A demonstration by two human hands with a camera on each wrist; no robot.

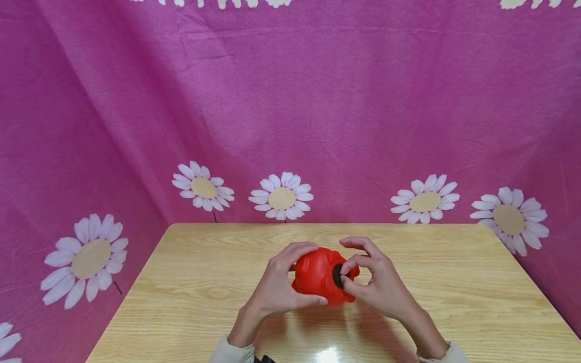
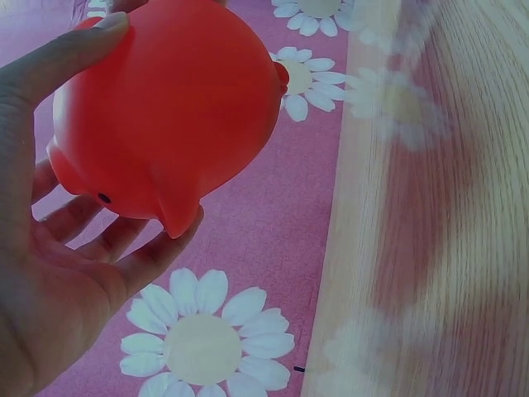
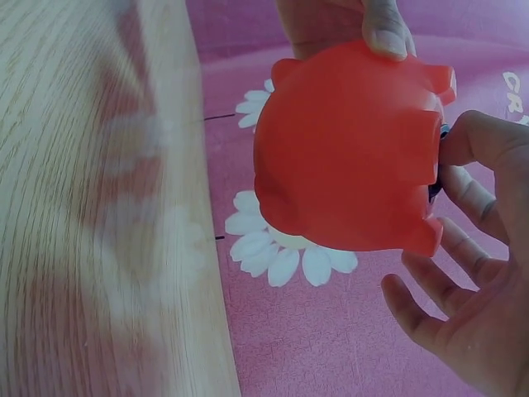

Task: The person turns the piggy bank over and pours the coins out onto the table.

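The red piggy bank (image 1: pixel 320 275) is held just above the wooden table (image 1: pixel 190 282), near the middle of its top and on the side closer to the person, with the pink daisy-print cloth (image 1: pixel 290 101) hanging behind and beside the table. It is turned on its side, so that its underside, with the round black plug (image 1: pixel 338 275), faces the right hand (image 1: pixel 379 282). That tilt looks chosen to bring the plug within easy reach.

The left hand (image 1: pixel 279 285) cups the bank's body, thumb on 1 side and fingers curled over the other; in the left wrist view the fingers (image 2: pixel 124 240) cradle it from below. This grip appears meant to steady the bank while the other hand works.

The right hand pinches the black plug between thumb and forefinger, with the remaining fingers spread loose beside the bank's stubby feet, as the right wrist view shows. The plug sits in the bank's belly; whether it is fully seated or partly out I cannot tell.
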